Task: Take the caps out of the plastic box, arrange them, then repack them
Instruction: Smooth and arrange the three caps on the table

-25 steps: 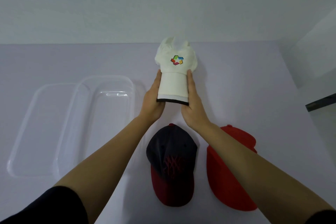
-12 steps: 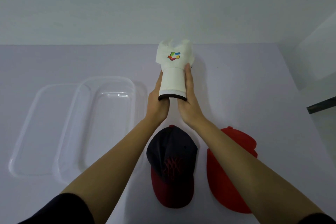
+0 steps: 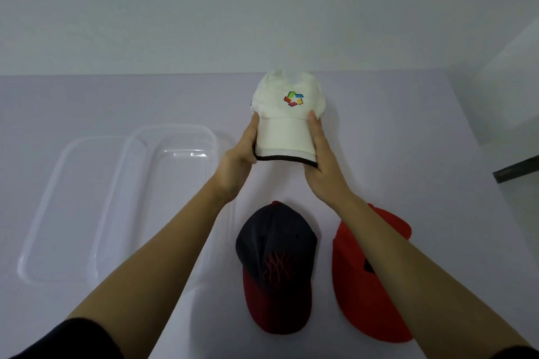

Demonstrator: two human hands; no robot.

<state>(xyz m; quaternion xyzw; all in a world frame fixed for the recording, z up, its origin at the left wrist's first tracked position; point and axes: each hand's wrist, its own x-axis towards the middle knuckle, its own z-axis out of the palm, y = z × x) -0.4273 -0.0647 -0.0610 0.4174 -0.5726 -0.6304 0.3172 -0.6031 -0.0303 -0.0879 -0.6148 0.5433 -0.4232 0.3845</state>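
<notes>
Both hands out at 12 o'clock over the pale surface [image 3: 408, 131], holding the white cap [image 3: 287, 114] by its brim: left hand [image 3: 237, 163] closed on the brim's left edge, right hand [image 3: 322, 166] closed on the right edge, fingers running along each side, so each grip is holding the cap. Cap's crown points away, multicolour logo on front facing up, dark trim on the near brim edge; can't tell if the crown touches the surface. Dark navy cap [image 3: 275, 268] with maroon brim lies flat at 6 o'clock between the forearms, brim toward the person. Red cap [image 3: 361, 285] just beside it at 5 o'clock, partly under the right forearm, touching or not unclear. Clear plastic box [image 3: 172, 172] at 9 o'clock, nothing in it, with its clear lid [image 3: 58, 213] further left, overlapping its left edge. Dark sleeves at both lower corners.
</notes>
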